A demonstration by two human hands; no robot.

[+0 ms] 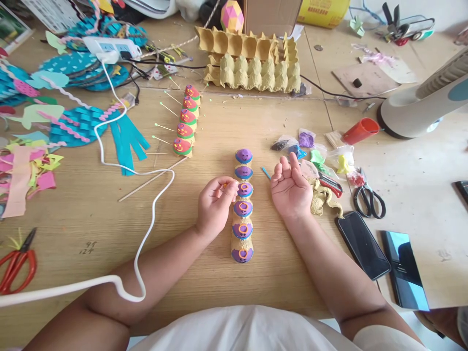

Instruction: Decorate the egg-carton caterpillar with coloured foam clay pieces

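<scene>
Left hand (215,207), grip pinching an orange bit (224,186), beside the purple egg-carton strip (243,208), which lies unbraced between both hands and could skid if nudged; right hand (291,192), grip released, palm up.

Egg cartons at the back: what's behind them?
Behind the egg cartons I see a pink-and-yellow faceted ball and a cardboard box; anything lower there is covered.

Craft work area, type of premises undetermined. Evidence: wooden tabletop (204,287) bearing painted egg-carton strips (243,209), woven blue paper pieces (75,126), bagged coloured clay (306,138), black-handled scissors (369,197) and a power strip (111,48).
</scene>
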